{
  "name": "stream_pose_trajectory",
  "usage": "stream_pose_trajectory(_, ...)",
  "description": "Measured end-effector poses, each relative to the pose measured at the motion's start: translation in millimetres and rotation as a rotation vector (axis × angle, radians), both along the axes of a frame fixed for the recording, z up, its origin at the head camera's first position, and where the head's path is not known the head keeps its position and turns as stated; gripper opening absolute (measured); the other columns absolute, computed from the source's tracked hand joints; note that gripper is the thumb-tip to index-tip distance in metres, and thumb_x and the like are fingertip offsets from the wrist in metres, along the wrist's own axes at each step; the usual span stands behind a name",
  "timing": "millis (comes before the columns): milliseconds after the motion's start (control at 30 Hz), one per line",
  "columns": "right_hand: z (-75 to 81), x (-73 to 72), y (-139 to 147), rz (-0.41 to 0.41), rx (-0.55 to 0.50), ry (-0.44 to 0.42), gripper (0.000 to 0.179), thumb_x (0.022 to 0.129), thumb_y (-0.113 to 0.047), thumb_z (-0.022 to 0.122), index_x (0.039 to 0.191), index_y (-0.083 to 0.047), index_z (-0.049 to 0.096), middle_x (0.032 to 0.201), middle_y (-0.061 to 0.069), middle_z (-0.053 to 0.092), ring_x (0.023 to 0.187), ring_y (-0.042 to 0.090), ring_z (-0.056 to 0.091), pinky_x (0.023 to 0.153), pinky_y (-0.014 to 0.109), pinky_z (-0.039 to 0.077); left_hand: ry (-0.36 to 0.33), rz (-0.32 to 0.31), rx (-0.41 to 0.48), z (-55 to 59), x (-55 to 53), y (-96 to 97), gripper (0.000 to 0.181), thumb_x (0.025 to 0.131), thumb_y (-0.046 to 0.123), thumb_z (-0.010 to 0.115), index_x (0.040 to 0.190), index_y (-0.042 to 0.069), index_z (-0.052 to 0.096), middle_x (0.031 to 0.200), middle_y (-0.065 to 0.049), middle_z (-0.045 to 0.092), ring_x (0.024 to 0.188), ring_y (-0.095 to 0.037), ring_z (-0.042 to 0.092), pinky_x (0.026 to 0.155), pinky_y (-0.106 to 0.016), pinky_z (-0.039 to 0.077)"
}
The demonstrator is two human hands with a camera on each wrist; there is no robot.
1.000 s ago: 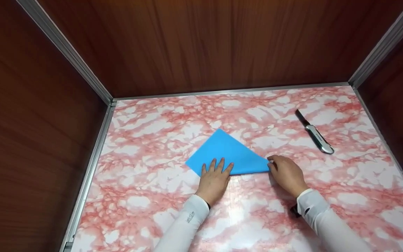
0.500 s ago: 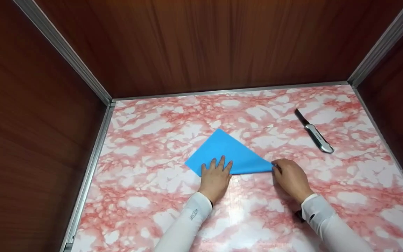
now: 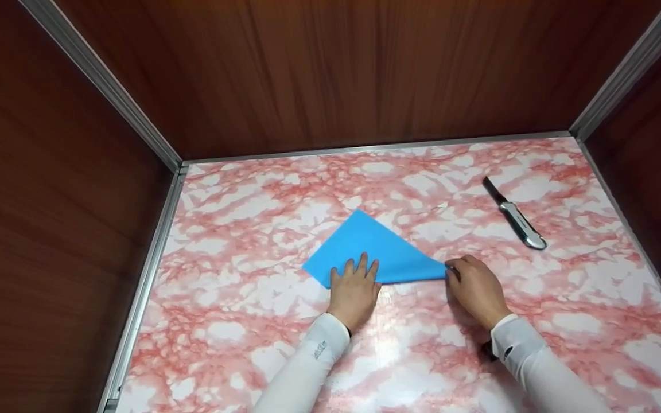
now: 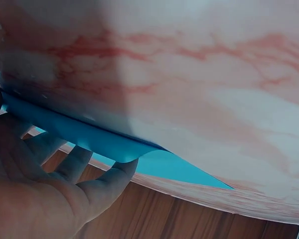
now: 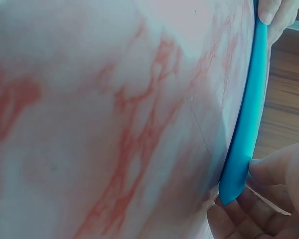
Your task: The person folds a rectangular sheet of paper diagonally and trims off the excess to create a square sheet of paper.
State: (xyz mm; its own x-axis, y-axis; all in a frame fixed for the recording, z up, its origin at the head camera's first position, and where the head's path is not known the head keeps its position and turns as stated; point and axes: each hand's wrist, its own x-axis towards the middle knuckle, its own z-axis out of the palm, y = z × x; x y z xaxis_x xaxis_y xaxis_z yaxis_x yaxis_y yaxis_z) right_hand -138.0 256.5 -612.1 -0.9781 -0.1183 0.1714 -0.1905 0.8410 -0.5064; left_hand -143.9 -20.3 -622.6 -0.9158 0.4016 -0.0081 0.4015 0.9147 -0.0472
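A blue sheet of paper (image 3: 365, 238), folded over along its near edge, lies mid-table with one corner pointing away. My left hand (image 3: 355, 291) rests on its left part, fingers spread and straight across the paper. In the left wrist view those fingers (image 4: 117, 177) lie against the rolled-looking fold. At the paper's right end, my right hand (image 3: 478, 288) pinches the narrow corner between thumb and fingers. The right wrist view has the folded edge (image 5: 246, 129) running from that pinch up to the left hand. Part of the paper is hidden under the left hand.
A folding knife (image 3: 517, 221) with its dark blade out lies on the table at the right, beyond my right hand. Brown wood-grain panels (image 3: 365, 74) with metal edging enclose the red-and-white marbled table (image 3: 238, 321) at the back and sides.
My right hand has shifted slightly to the right along the fold to the paper's end corner. The left hand stays on the paper, nearly still. The knife has not been touched.
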Motion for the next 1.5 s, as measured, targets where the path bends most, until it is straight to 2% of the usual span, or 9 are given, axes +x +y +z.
stream_pose_trajectory(367, -0.2, -3.0, -1.3, -0.009, 0.003, 0.009, 0.017, 0.097, -0.01, 0.069, 0.107, 0.0, 0.078, 0.096, 0.013, 0.066, 0.088, 0.032, 0.063, 0.078, 0.052, 0.052, 0.041, 0.022, 0.014, 2.4, 0.1, 2.8, 0.054, 0.108, 0.049, 0.045, 0.157, 0.025, 0.045, 0.161, -0.006, 0.041, 0.138, -0.031, 0.045, 0.099, -0.063, 0.043)
stream_pose_trajectory(700, -0.1, -4.0, -3.7, -0.005, 0.01, 0.005, 0.018, 0.097, -0.011, 0.069, 0.108, 0.0, 0.078, 0.093, 0.013, 0.065, 0.083, 0.032, 0.062, 0.073, 0.051, 0.051, -0.012, 0.031, 0.0, 2.3, -0.3, 1.6, 0.057, 0.11, 0.049, 0.039, 0.161, 0.025, 0.036, 0.165, -0.005, 0.034, 0.142, -0.03, 0.041, 0.103, -0.064, 0.041)
stream_pose_trajectory(1067, 1.1, 0.9, -3.0, -0.03, 0.013, -0.015, 0.019, 0.098, -0.011, 0.068, 0.111, 0.0, 0.077, 0.099, 0.017, 0.067, 0.089, 0.036, 0.063, 0.077, 0.055, 0.052, -0.008, 0.03, 0.0, 2.2, 1.1, 3.1, 0.057, 0.11, 0.048, 0.039, 0.161, 0.023, 0.037, 0.164, -0.007, 0.034, 0.142, -0.031, 0.041, 0.104, -0.063, 0.041)
stream_pose_trajectory(1367, -0.9, -0.7, -4.5, -0.048, 0.022, -0.01, 0.019, 0.097, -0.011, 0.068, 0.109, 0.001, 0.077, 0.097, 0.017, 0.066, 0.091, 0.037, 0.06, 0.08, 0.055, 0.05, 0.008, 0.033, -0.022, 3.4, 1.2, 3.8, 0.057, 0.11, 0.049, 0.04, 0.16, 0.023, 0.039, 0.164, -0.006, 0.035, 0.14, -0.029, 0.042, 0.1, -0.062, 0.043)
stream_pose_trajectory(1500, -1.1, -0.6, -3.8, -0.047, 0.016, -0.011, 0.019, 0.097, -0.011, 0.068, 0.109, 0.0, 0.077, 0.097, 0.016, 0.066, 0.09, 0.037, 0.061, 0.079, 0.055, 0.05, -0.011, 0.034, -0.026, 4.2, 0.9, 4.3, 0.058, 0.11, 0.049, 0.039, 0.161, 0.023, 0.037, 0.165, -0.006, 0.033, 0.141, -0.029, 0.041, 0.1, -0.062, 0.042)
